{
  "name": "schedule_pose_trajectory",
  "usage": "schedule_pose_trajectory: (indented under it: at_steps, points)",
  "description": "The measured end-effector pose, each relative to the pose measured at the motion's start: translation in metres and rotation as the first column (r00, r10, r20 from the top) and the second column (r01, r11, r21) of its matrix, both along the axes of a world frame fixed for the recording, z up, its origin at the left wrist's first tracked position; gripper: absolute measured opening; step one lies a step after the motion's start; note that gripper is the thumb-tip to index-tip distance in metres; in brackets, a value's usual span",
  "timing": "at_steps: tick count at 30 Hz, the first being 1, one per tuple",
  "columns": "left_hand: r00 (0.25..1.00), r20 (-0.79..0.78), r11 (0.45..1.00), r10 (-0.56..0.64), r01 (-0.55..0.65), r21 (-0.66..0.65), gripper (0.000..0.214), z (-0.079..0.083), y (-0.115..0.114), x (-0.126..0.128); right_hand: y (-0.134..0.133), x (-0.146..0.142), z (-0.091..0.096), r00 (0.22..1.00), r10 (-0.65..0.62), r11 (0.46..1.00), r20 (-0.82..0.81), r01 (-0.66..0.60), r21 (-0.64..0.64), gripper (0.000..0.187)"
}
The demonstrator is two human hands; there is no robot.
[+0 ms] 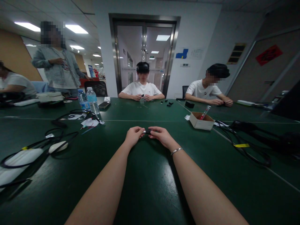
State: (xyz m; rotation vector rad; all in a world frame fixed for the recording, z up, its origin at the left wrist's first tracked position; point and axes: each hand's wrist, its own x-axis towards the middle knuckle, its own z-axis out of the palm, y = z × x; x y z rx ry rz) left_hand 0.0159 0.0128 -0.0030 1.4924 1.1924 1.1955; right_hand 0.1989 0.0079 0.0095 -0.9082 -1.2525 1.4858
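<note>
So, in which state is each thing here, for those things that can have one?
left hand, fingers pinching the small black part
right hand, fingers pinching its other end
cardboard box, open, tube leaning inside
water bottles, upright
glass doors, shut

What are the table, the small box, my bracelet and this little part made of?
Table: hard, dark green, glossy top, maybe laminate or paint; it mirrors the ceiling lights.
Box: matte brown, likely cardboard.
Bracelet, right wrist: thin, silvery, glinting, likely metal.
Part pinched between left hand and right hand: dark, too small to tell.
</note>
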Motion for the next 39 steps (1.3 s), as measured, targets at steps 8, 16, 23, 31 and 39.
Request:
schedule_pose_trajectory:
  at_steps: [8, 16, 23, 31, 39]
  points:
    - [0.999, -0.045, 1.0, 0.026, -0.026, 0.003, 0.034, -0.001, 0.0, 0.001, 0.0, 0.001, -0.001, 1.0, 0.011, 1.0, -0.019, -0.011, 0.007, 0.027]
    - [0.999, -0.035, 1.0, 0.007, -0.006, 0.02, 0.023, 0.001, -0.003, 0.002, 0.001, -0.001, -0.001, 1.0, 0.005, 1.0, -0.024, -0.005, -0.009, 0.025]
    - [0.996, -0.007, 0.991, 0.089, -0.09, -0.096, 0.024, 0.01, -0.008, 0.008, 0.001, -0.001, 0.0, 1.0, 0.004, 1.0, -0.007, -0.004, -0.012, 0.023]
    - [0.999, -0.03, 0.997, 0.023, -0.025, -0.067, 0.021, 0.005, -0.008, 0.007, 0.001, -0.001, 0.0, 1.0, 0.019, 1.0, -0.005, -0.019, -0.01, 0.023]
    - [0.995, -0.097, 0.999, 0.013, -0.018, -0.041, 0.024, 0.005, -0.009, 0.006, 0.004, 0.0, -0.004, 0.999, 0.031, 0.999, -0.009, -0.03, 0.035, 0.023]
